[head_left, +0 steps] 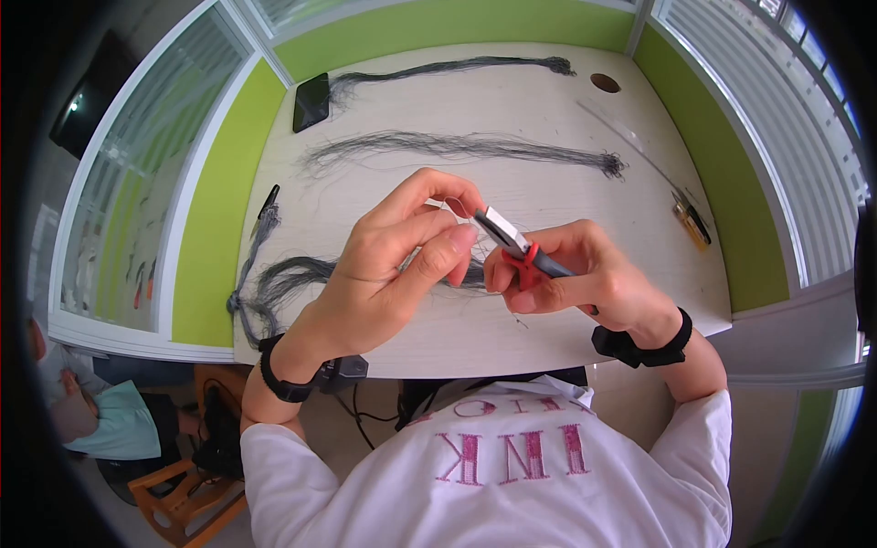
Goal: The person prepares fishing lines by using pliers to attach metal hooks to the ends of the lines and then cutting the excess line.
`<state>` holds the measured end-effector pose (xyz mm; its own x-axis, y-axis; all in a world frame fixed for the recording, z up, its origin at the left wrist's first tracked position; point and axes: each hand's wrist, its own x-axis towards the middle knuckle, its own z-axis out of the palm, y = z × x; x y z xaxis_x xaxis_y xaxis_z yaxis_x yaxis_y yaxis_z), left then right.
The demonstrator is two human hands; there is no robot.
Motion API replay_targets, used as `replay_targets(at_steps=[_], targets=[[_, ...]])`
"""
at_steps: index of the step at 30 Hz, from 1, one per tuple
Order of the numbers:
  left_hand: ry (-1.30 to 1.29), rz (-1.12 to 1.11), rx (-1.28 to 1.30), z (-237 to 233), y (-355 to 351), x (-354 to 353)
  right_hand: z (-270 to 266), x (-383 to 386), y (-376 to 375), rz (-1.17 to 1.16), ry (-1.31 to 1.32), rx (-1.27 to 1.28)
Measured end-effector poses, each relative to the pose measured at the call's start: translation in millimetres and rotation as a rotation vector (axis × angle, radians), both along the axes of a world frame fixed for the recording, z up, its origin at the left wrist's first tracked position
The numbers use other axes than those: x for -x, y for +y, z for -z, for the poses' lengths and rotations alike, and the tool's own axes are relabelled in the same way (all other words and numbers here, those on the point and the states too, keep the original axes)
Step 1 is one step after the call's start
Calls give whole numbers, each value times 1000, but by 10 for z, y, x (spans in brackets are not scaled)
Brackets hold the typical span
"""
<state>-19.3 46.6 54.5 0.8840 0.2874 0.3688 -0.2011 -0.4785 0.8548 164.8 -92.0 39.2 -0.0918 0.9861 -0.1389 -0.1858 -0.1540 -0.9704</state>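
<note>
My right hand (598,274) is wrapped round a pair of pliers (523,256) with red and dark grey handles. The pliers' jaws point up and left, meeting the fingertips of my left hand (388,260). Between thumb and fingers, my left hand pinches a thin reddish wire (454,205) bent in a small loop, its end right at the jaw tips. Under both hands lies a bundle of dark wire strands (297,272), partly hidden by them.
Two more dark strand bundles (457,144) stretch across the table (512,342). A black phone (311,102) lies back left, a pen (271,197) below it. Yellow-handled tools (694,224) lie at right. Green partitions (215,219) enclose the table. A person (119,420) sits at left.
</note>
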Motion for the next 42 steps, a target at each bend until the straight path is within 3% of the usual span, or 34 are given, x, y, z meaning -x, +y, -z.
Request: replay_targets(at_steps=[5,8,10,11,13,17,21,23,27,35,42], targets=[[163,-75,-93,-60,67,200,109,1,11,-112,38,92],[209,-133,-156,-13,117,282,2,-114,-37,27,-127,20],[-68,-150,121,102,150,294,-80,-204,-37,71,-200,-12],[-70,-147,119,100,163,305,-123,-260,-28,117,-274,-44],[-208,97,345,95,196,342,-152,-423,-12,106,-428,-72],[-24,296,553,107,401,439,-104,-748,-10,352,-655,1],[258,194,700,221,820,494,29,-1193,-14,452,-780,1],[285,-119,490,312,967,399,14,-1324,-22,548,-868,90],[297,-261,409,388,1286,311,88,-1581,19,558,-942,139],[366,-378,268,502,1725,113,396,-1697,350,420,-898,167],[380,-431,-83,773,2211,40,304,-1628,237,441,-1045,229]])
